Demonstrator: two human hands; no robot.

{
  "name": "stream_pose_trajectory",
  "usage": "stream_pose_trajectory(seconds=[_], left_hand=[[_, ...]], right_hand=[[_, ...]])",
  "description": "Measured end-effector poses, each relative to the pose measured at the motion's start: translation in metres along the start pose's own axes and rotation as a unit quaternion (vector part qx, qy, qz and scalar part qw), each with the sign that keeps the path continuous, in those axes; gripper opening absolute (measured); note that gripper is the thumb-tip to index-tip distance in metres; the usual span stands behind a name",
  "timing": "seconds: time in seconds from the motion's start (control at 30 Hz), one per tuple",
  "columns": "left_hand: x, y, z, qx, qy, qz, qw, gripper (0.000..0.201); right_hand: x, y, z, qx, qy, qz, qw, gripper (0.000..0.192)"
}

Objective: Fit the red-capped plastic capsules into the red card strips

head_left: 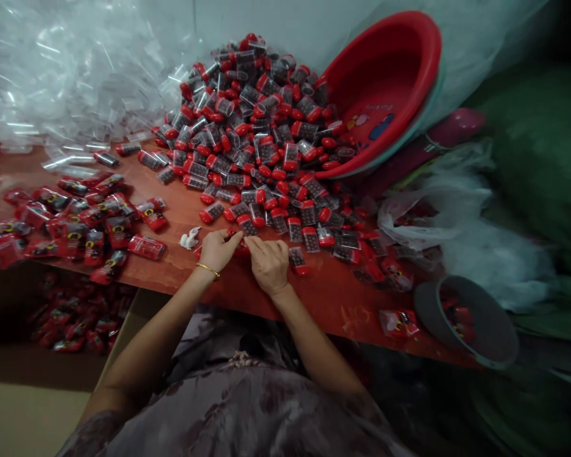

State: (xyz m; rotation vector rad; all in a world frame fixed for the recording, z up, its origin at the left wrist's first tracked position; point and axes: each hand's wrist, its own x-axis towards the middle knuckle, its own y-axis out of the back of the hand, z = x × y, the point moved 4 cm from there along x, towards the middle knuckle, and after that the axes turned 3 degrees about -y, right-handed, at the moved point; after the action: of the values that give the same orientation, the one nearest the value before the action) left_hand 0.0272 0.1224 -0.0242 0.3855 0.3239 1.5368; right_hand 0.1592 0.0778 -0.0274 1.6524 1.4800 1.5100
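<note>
My left hand (pixel 219 250), with a gold bracelet at its wrist, is closed with thumb and fingers pinched at the near edge of the pile. Close beside it my right hand (pixel 270 261) is closed too, its fingertips meeting the left thumb. A small red object (pixel 242 250) shows between them, mostly covered by the fingers, so its kind is unclear. Just beyond both hands rises a large pile of small clear containers with red caps (pixel 266 152), dark inside. A crumpled white scrap (pixel 189 238) lies left of my left hand.
Red printed packets (pixel 145 247) lie on the orange table (pixel 295 304) at left. Clear empty sleeves (pixel 76 70) heap behind them. A red basin (pixel 380 76) tilts against the pile. A grey bowl (pixel 480 324) stands at right. An open carton (pixel 118 336) with packets sits below left.
</note>
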Motion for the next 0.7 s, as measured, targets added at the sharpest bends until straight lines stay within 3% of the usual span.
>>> stream_pose_trajectory(seconds=[0.17,0.37,0.47,0.57,0.7], left_hand=[[0.008,0.009,-0.008,-0.045,0.045,0.005,0.998,0.034],[0.006,0.011,-0.001,-0.120,0.048,-0.016,0.992,0.042],[0.005,0.011,0.001,-0.149,0.041,-0.042,0.987,0.042],[0.006,0.019,-0.004,-0.149,0.060,-0.015,0.987,0.040],[0.003,0.029,-0.006,-0.201,0.083,0.047,0.975,0.042]], right_hand=[[-0.003,0.005,0.002,0.063,-0.005,0.007,0.998,0.039],[0.006,-0.005,0.012,0.179,-0.128,0.007,0.975,0.044],[0.009,-0.014,0.019,0.250,-0.179,-0.018,0.951,0.035],[0.010,-0.013,0.025,0.182,-0.199,-0.021,0.963,0.025],[0.007,-0.009,0.016,0.015,-0.136,-0.076,0.988,0.023]])
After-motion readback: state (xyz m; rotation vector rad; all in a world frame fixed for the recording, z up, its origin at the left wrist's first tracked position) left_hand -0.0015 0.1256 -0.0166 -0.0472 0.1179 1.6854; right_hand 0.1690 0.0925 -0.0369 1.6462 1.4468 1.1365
